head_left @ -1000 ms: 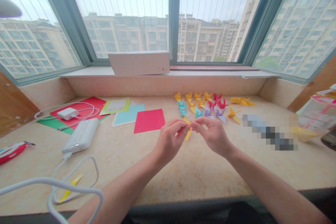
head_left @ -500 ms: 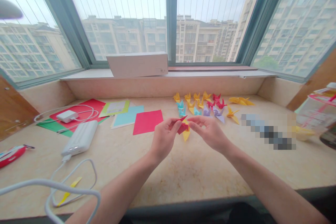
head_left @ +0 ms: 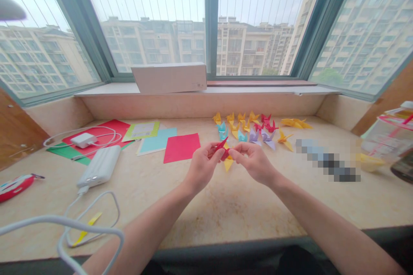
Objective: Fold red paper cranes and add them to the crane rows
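One small folded piece of red paper (head_left: 223, 143), held between left hand (head_left: 203, 165) and right hand (head_left: 258, 164)

Counted on the beige marbled tabletop (head_left: 241, 215): three red paper birds (head_left: 271, 126), three light-blue paper birds (head_left: 242, 136), two lilac paper birds (head_left: 268, 138), seven yellow paper birds (head_left: 254, 117); one square red paper sheet (head_left: 182, 148); one white power bank (head_left: 99, 165); one white charger plug (head_left: 84, 139).

Position: the folded piece sat at the fingertips, the hands nearly meeting. Left thumb and fingers were clamped on it; right thumb and forefinger pinched its right end. A further yellow folded paper (head_left: 228, 164) showed just below it in the view.

Obscured: left fingers covered much of the folded piece. A yellow paper cluster (head_left: 296, 123) at the far right could not be counted. One pixelated item (head_left: 327, 160) was unreadable. A clear pink-trimmed container (head_left: 383, 137) was cut off at the right edge.
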Available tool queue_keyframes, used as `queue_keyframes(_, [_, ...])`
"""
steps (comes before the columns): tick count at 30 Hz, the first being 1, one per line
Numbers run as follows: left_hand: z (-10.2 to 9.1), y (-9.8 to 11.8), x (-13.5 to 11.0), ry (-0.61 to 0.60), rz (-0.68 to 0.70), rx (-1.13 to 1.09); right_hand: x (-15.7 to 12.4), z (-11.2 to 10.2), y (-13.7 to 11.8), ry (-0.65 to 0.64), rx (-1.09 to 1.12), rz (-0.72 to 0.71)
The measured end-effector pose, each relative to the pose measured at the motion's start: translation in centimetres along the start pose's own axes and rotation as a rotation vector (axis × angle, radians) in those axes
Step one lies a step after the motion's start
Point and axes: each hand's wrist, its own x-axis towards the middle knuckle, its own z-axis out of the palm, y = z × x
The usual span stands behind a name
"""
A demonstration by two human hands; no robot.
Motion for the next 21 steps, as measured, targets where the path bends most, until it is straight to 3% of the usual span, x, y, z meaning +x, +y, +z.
queue_keyframes(4, [-0.17, -0.33, 0.17, 0.054, 0.048, 0.002, 0.07, 0.42, 0.70, 0.066, 0.052, 0.051])
queue_keyframes(7, [-0.44, -0.28, 0.08, 0.163, 0.255, 0.253, 0.22, 0.51, 1.03, 0.173, 0.051, 0.091])
queue_keyframes(10, [-0.53, -0.18, -0.14, 0.101, 0.449, 0.492, 0.30, 0.47, 1.06, 0.194, 0.044, 0.098])
queue_keyframes(12, [-0.42, -0.27, -0.25, 0.030, 0.475, 0.502, 0.26, 0.53, 0.95, 0.153, 0.043, 0.071])
queue_keyframes(14, [-0.24, -0.51, -0.28, 0.000, 0.412, 0.419, 0.14, 0.67, 0.78, 0.106, 0.033, 0.013])
queue_keyframes(17, [-0.11, -0.90, -0.18, -0.054, 0.212, 0.216, -0.05, 0.85, 0.49, 0.060, 0.001, -0.115])
queue_keyframes(21, [-0.12, -0.96, 0.03, -0.124, 0.013, -0.031, -0.19, 0.75, 0.53, 0.088, 0.003, -0.192])
